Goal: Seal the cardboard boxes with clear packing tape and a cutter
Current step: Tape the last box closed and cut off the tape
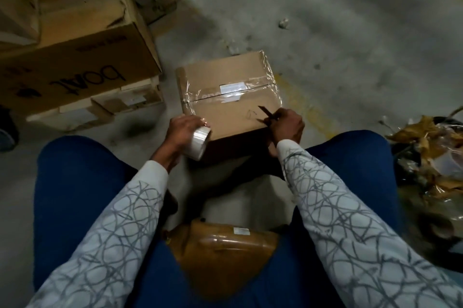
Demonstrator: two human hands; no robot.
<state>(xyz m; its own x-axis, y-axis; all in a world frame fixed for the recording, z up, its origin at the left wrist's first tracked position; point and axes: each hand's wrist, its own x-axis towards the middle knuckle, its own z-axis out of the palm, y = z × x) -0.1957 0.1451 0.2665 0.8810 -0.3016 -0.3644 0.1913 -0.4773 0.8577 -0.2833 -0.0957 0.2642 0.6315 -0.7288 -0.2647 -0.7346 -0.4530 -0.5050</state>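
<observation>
The left hand gripped the tape roll, the right hand the cutter, both at the cardboard box on the floor. Glossy clear tape crossed its brown top seam; its near face was lost in shadow

Tape roll left of box — cutter right.
</observation>
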